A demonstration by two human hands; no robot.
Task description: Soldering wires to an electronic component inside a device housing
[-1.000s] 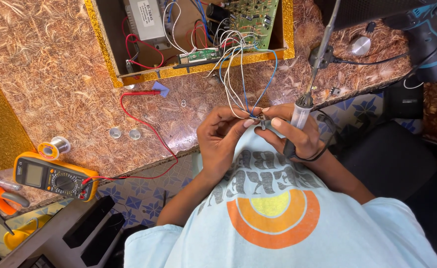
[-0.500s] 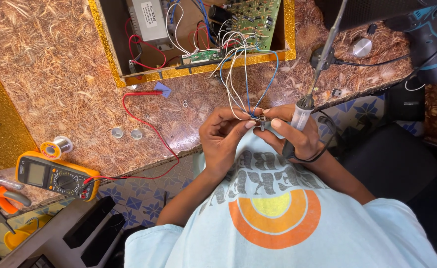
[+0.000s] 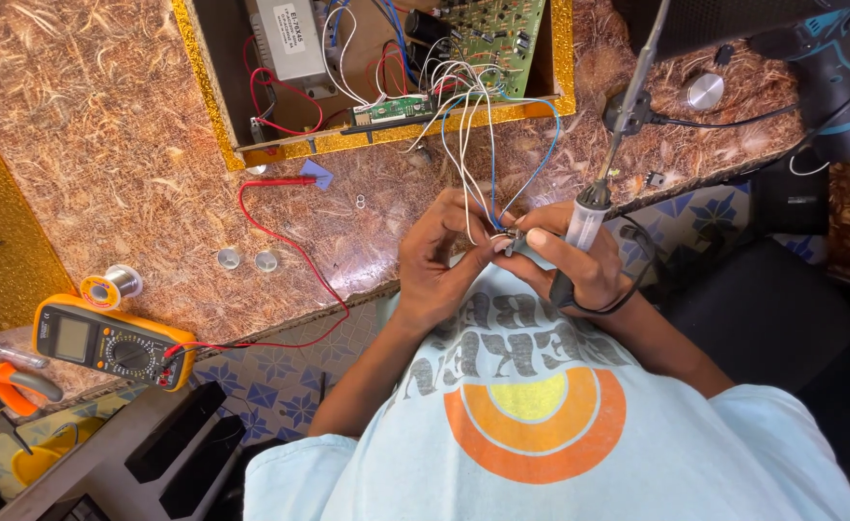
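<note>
My left hand (image 3: 439, 256) and my right hand (image 3: 579, 265) meet in front of my chest over a small metal component (image 3: 514, 238). Both pinch it between thumb and fingertips. Thin white and blue wires (image 3: 478, 145) run from the component up into an open gold-edged case (image 3: 376, 68) that holds a green circuit board (image 3: 497, 34) and a grey metal box (image 3: 290, 39). My right hand also clasps a soldering iron (image 3: 599, 183), its tip pointing away toward the top of the view and its black cord looped under my wrist.
A yellow multimeter (image 3: 106, 340) lies at the bench's left edge, its red lead (image 3: 280, 227) trailing to the case. A solder spool (image 3: 114, 285), orange-handled pliers (image 3: 5, 376), two small metal discs (image 3: 248, 260) and a dark cordless drill (image 3: 830, 77) also sit on the brown bench.
The view has shifted slightly. My hands stay together on the component, with only small finger movements.
</note>
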